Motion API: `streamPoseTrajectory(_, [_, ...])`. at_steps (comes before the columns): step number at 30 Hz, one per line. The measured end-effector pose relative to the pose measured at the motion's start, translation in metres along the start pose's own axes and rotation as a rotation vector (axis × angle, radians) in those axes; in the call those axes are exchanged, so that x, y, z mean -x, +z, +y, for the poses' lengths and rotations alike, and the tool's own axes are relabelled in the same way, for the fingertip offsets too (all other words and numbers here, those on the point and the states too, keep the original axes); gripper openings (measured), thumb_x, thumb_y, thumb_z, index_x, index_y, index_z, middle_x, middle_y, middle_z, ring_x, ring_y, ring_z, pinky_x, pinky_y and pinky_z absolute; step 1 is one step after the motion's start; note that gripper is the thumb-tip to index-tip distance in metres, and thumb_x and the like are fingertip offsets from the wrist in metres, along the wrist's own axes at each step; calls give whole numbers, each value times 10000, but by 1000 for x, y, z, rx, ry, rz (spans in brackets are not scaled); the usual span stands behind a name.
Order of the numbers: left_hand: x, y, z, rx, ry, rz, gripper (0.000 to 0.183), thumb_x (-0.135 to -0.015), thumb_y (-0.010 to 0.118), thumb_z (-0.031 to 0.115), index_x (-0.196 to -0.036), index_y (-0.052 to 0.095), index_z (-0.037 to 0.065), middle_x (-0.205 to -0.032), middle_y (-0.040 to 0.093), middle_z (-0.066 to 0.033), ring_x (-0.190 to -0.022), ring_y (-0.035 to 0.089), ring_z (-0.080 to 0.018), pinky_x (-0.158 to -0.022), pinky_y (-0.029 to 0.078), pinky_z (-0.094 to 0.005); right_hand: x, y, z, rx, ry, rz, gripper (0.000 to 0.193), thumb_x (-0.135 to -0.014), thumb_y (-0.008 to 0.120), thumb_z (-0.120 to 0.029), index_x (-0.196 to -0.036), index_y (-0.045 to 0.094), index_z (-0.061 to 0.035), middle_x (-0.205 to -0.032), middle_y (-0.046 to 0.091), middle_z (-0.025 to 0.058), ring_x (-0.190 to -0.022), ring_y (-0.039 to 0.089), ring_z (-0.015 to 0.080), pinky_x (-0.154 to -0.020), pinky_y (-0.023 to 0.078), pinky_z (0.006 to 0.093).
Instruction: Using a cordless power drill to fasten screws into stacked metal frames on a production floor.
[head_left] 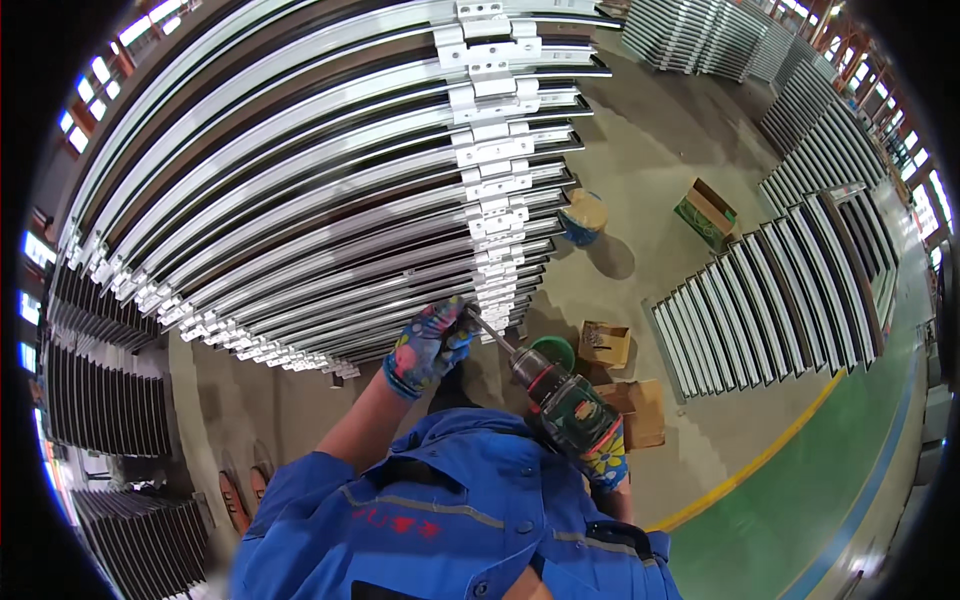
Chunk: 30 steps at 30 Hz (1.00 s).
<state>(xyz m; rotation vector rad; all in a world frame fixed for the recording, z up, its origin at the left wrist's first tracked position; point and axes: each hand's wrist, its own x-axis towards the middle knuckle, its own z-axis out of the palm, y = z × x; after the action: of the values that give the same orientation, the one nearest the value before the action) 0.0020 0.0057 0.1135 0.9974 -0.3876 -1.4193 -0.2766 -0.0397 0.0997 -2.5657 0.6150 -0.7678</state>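
Nearest, a person in a blue jacket (455, 540) is gripping a dark green drill (575, 408) in the gloved right hand (607, 460), just beyond the jacket's right side. Its long axis is running diagonally, the bit (492, 329) pointing up-left toward stacked curved metal frames (330, 205). The left hand (425, 350) is curling beside the bit's tip; its hold is unclear. The drill is partly hiding a green tub (556, 347); an open carton (606, 359) is sitting near. Farther off, a blue bucket (582, 230) and another frame stack (775, 295) are standing.
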Motion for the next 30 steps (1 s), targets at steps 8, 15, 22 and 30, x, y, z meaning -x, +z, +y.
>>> streamPoseTrajectory(8, [-16, 10, 1, -5, -20, 38, 313, -879, 511, 402, -888, 577, 96, -513, 407, 35, -371, 323, -64, -350, 271, -207, -6, -6, 1, -173, 127, 41, 311, -719, 645, -209, -1002, 600, -88, -947, 612, 106, -867, 587, 274, -744, 479, 354])
streamPoseTrajectory(15, [-18, 22, 13, -150, -26, 75, 279, -866, 540, 391, -776, 550, 128, -497, 397, 38, -363, 306, -62, -352, 257, -209, -8, -14, -1, -179, 148, 67, 343, -677, 697, -158, -988, 591, -60, -936, 602, 107, -891, 573, 270, -764, 470, 319])
streamPoseTrajectory(22, [-18, 34, 26, -148, -55, 127, 261, -873, 546, 354, -801, 548, 103, -496, 372, 34, -369, 276, -54, -363, 240, -192, -5, -5, -3, -328, 253, 52, 396, -674, 673, -207, -1037, 574, -85, -1015, 578, 91, -932, 551, 271, -790, 446, 355])
streamPoseTrajectory(30, [-30, 35, 41, -54, -16, 185, 208, -840, 612, 266, -787, 561, 72, -540, 440, 15, -400, 331, -49, -366, 251, -187, -29, -8, -4, -788, 438, 70, 408, -687, 672, -91, -1072, 544, -45, -1093, 568, 90, -989, 553, 220, -856, 439, 303])
